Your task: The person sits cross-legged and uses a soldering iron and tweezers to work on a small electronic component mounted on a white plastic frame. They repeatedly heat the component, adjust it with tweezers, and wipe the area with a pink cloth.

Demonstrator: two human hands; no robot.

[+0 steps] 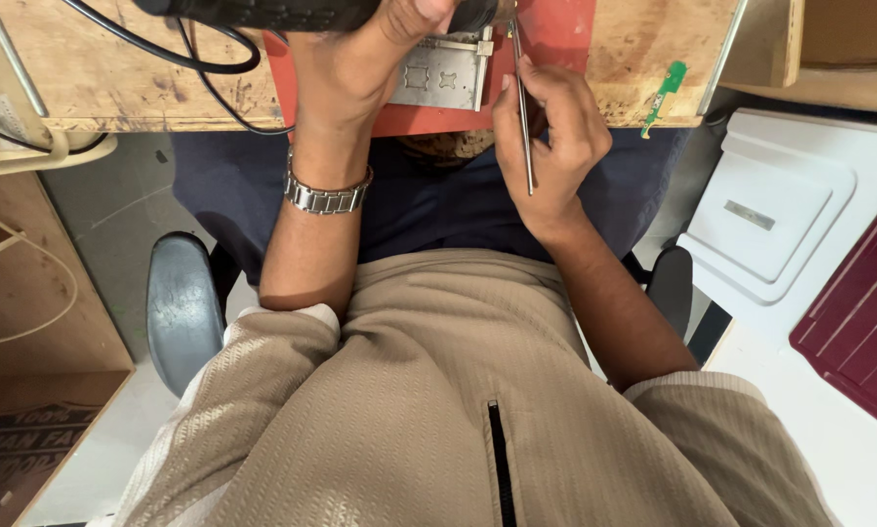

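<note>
Lower half of frame: beige textured shirt [458,390] with dark zip slit at centre, sleeves rolled above the elbows. Middle of frame: dark trousers [428,200] across the lap; grey chair armrest [183,307] at lower left, a second dark armrest [671,278] at right. Left forearm rising through centre-left, metal link wristwatch [328,193] on the wrist. Left hand [355,73], upper centre, fingers curled shut around a black handheld tool [282,12] lying along the top edge; black cable [180,54] trailing from it to the upper left. Right hand [546,132], upper centre-right, fingers pressed together, pinching slim metal tweezers [524,107] held near upright, tips pointing to the top edge. Between the two hands: silver metal frame plate [443,73] with square cut-outs, resting on a red mat [555,34], tweezer tips just beside its right edge. Beneath: worn wooden workbench [97,78] spanning the upper frame. Upper right on bench: small green circuit strip [665,93]. Right side: white moulded lid [780,215]; maroon tray [863,312] at far right
</note>
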